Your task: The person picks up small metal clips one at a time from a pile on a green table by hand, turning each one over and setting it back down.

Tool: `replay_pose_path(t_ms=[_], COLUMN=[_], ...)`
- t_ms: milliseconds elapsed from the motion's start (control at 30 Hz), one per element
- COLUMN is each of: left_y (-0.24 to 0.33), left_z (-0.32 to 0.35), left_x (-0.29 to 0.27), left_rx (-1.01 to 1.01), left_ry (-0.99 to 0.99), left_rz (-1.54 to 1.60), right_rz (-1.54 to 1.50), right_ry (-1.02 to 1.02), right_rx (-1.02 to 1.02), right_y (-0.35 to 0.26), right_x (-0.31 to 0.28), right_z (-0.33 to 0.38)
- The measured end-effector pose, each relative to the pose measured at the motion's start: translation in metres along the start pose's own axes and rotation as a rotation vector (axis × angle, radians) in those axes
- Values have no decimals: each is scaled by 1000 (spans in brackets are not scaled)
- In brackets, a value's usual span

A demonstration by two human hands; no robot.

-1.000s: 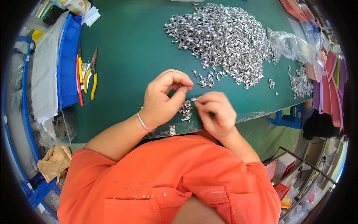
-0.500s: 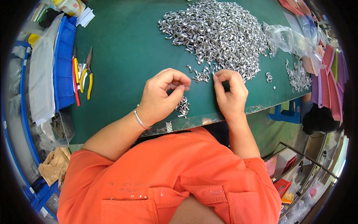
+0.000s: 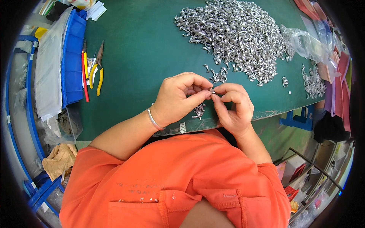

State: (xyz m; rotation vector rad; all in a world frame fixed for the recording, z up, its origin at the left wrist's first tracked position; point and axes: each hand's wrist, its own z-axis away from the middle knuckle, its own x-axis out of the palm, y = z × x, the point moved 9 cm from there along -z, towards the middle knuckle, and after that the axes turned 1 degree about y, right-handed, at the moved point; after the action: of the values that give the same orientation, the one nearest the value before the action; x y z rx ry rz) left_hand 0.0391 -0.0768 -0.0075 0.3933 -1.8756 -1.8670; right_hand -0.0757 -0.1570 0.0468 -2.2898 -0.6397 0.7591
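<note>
Over the near edge of the green table, my left hand [image 3: 185,92] and my right hand [image 3: 235,107] meet, thumbs and forefingers pinched together. Between the fingertips is a small curved silver metal piece [image 3: 212,91], mostly covered, and both hands touch it. A little cluster of curved metal pieces [image 3: 199,110] lies just below my left fingers. Beyond my hands sits another small group of pieces [image 3: 218,75]. Behind that rises a large pile of the same shiny hook-like metal pieces [image 3: 237,36].
Long-nose pliers [image 3: 97,70] with yellow handles and a red pen-like tool [image 3: 84,78] lie beside a blue bin [image 3: 73,57] at left. On the right are a clear plastic bag [image 3: 304,41], a heap of silver rings [image 3: 315,81] and a blue stool [image 3: 298,119].
My hands were apart; now they have come together at the fingertips around a small metal piece. The whole view has shifted slightly, moving the table things to the right.
</note>
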Motion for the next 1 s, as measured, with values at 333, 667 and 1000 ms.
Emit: replay_pose_path(t_ms=[333,667,1000], left_y=[-4,9,13], left_z=[-1,-3,-3], left_x=[4,-5,1], left_rx=[-17,143,129], left_ry=[-28,10,-38], left_rz=[74,-225,-387], right_rz=[-24,-24,558], right_ry=[28,-177,-57], right_rx=[-13,-98,41], right_y=[4,-11,42], right_x=[-5,17,-20], right_z=[3,6,-19])
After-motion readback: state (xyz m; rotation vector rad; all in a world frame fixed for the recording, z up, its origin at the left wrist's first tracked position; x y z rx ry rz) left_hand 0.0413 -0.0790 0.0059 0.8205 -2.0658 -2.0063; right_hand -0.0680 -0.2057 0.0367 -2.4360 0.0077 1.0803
